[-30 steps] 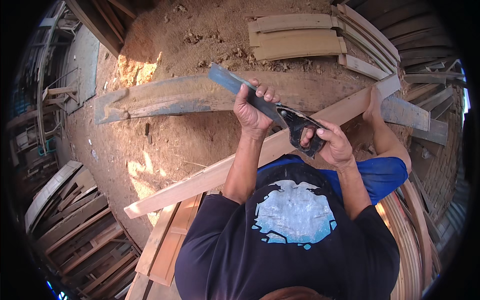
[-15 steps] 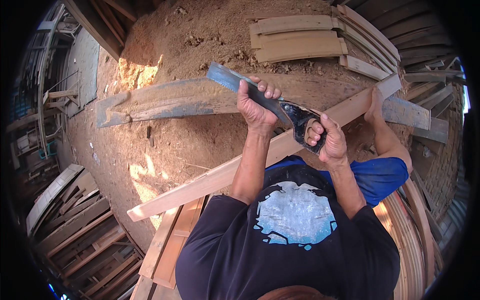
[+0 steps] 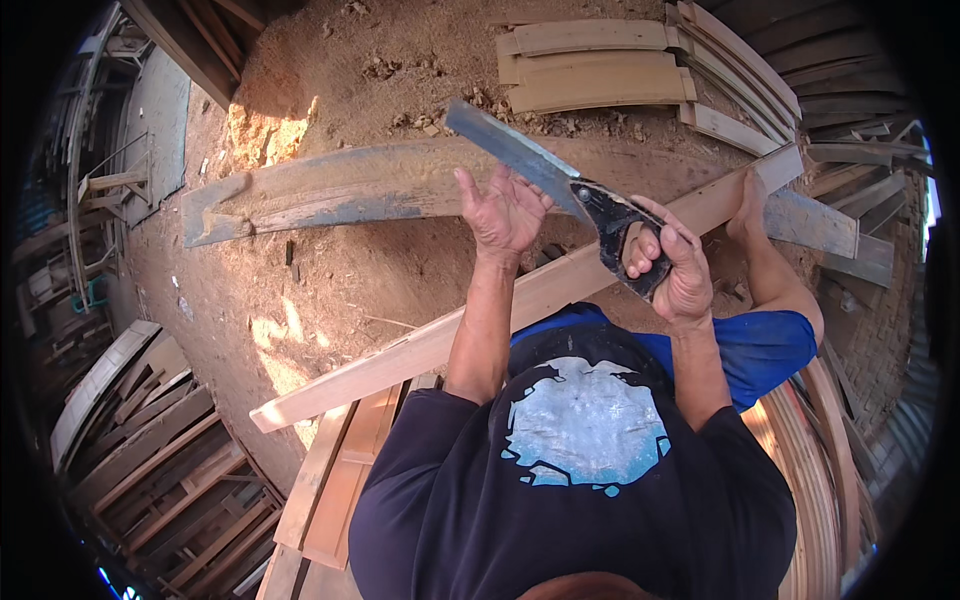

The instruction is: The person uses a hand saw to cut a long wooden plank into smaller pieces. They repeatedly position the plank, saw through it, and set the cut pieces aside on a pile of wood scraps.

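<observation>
My right hand (image 3: 680,268) is wrapped round the black handle of a hand saw (image 3: 520,158), whose grey blade points up and to the left. Close beside the blade, my left hand (image 3: 503,212) has its palm turned up and its fingers apart, holding nothing; part of the fingers lies behind the blade's edge. Under both forearms a long, pale wooden beam (image 3: 400,362) runs diagonally from lower left to upper right. My bare foot (image 3: 749,205) rests on the beam near its upper right end.
A weathered thick plank (image 3: 340,190) lies across the dirt floor beyond my hands. Pale boards (image 3: 595,82) are stacked at the far right. Wood offcuts (image 3: 190,470) fill the lower left, and more planks (image 3: 325,500) lie by my left side.
My left hand has let go of the saw blade and opened, moving slightly left and down. The saw has shifted right in my right hand, its tip now farther right and higher.
</observation>
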A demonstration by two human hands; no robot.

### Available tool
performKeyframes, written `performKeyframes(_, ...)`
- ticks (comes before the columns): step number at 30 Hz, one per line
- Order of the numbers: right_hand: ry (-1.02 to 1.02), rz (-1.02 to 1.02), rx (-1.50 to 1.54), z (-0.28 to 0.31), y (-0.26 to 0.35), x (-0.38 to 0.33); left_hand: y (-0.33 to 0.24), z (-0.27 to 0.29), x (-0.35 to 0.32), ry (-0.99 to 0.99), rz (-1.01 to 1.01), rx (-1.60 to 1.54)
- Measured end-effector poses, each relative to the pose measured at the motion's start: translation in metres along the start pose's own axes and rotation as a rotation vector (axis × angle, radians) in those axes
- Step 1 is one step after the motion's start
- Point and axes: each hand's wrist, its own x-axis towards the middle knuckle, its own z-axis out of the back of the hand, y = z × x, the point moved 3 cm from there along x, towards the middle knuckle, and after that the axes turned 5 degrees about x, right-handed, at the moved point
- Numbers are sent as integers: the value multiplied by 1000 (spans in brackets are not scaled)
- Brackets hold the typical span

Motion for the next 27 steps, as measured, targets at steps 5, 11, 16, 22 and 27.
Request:
performKeyframes(5,-9,48,-573,-13,45,-23,35,149,-9,158,467,1975)
performKeyframes(11,-85,-316,-884,7,36,-33,79,203,-45,270,712,2255)
performKeyframes(16,-86,-368,-877,25,25,-36,100,234,-46,385,705,2251)
performKeyframes(22,-153,-328,-895,51,33,-34,116,268,-67,400,740,1977)
performKeyframes(27,-186,-293,-838,66,27,-24,110,239,-78,336,738,1956)
